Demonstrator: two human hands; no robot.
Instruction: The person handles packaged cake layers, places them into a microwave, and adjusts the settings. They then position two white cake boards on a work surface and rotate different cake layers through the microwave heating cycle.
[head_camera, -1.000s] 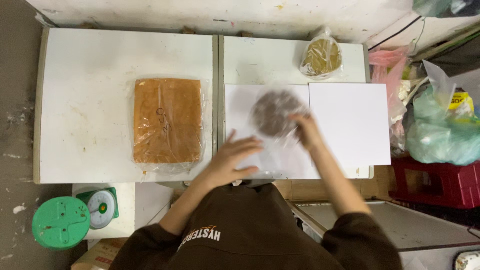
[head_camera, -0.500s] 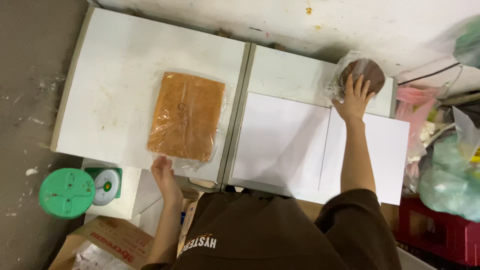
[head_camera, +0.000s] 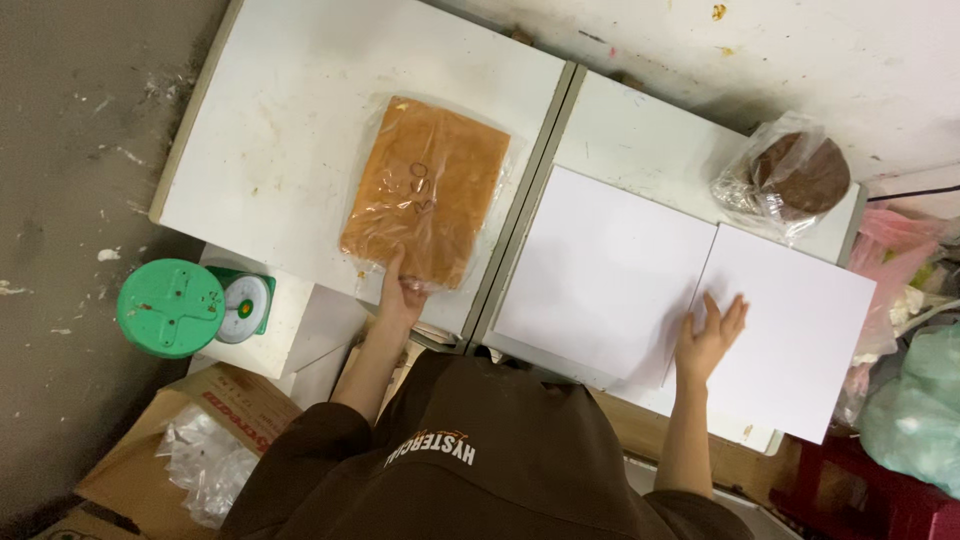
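My left hand (head_camera: 401, 291) grips the near edge of a flat orange-brown slab wrapped in clear plastic (head_camera: 425, 190), which lies on the left white table (head_camera: 270, 120). My right hand (head_camera: 708, 333) rests flat, fingers spread, where two white square boards meet: one (head_camera: 600, 270) to its left, the other (head_camera: 800, 320) to its right. A round dark brown cake in a clear bag (head_camera: 795, 177) sits at the far right corner of the right table, apart from both hands.
A green kitchen scale (head_camera: 190, 305) stands on a low surface at the left. A cardboard box with plastic bags (head_camera: 185, 440) is on the floor below it. Pink and green plastic bags (head_camera: 915, 390) crowd the right edge.
My right hand left the bagged round cake at the far corner and came back onto the white boards. My left hand rose from below the table edge and took the wrapped slab's near edge.
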